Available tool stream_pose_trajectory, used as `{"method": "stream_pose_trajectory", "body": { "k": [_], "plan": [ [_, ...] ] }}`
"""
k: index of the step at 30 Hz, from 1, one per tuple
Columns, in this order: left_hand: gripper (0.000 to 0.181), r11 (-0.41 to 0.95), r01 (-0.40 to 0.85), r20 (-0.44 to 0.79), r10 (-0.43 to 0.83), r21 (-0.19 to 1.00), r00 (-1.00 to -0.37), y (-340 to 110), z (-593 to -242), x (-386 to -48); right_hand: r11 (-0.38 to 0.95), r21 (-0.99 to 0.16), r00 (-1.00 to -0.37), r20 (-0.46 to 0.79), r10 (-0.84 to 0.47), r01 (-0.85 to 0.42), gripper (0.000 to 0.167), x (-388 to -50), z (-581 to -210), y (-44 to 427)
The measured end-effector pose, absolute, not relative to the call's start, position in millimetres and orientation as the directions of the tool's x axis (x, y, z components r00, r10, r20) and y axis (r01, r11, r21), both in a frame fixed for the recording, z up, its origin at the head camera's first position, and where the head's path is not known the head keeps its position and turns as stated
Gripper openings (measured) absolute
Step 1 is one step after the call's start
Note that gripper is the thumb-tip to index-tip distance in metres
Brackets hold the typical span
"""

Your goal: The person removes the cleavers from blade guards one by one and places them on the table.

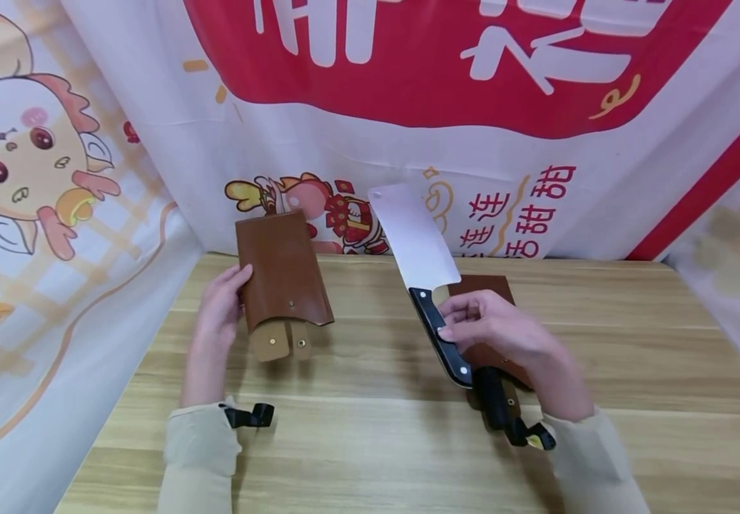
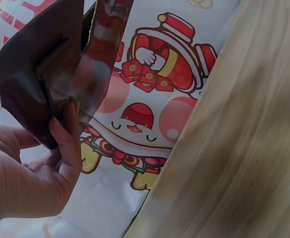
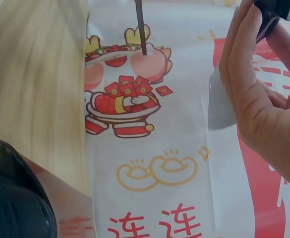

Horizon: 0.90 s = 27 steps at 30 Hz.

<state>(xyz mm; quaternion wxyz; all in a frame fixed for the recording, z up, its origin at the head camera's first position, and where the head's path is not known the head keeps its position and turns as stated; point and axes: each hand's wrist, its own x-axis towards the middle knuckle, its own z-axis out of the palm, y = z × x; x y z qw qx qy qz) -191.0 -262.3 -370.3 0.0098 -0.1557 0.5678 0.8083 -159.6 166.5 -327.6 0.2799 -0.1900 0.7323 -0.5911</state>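
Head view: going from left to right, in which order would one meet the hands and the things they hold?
Left hand → brown sheath → knife → right hand.

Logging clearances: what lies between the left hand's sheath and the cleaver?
No object: the head view shows only wooden tabletop and printed backdrop cloth between the held sheath and cleaver.
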Motion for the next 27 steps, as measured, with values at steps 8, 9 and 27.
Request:
{"method": "stream_pose_trajectory", "body": {
  "k": [8,9,27],
  "plan": [
    [0.031,-0.243,-0.217,-0.251,-0.120,0.945,-0.960,-250.6,-372.9,-193.3,0.199,-0.971,-0.792,-0.227,-0.567,0.136,0.030,-160.4,-337.2,152.5],
    [0.036,-0.229,-0.219,-0.250,-0.117,0.949,-0.961,-248.6,-373.4,-193.6,0.199,-0.970,-0.792,-0.229,-0.567,0.138,0.029,-160.7,-339.0,151.0],
    [0.053,-0.074,-0.247,-0.248,-0.009,0.966,-0.969,-224.1,-388.0,-198.9,0.156,-0.968,-0.778,-0.249,-0.577,0.194,0.015,-163.5,-368.7,127.7]
  ]
}}
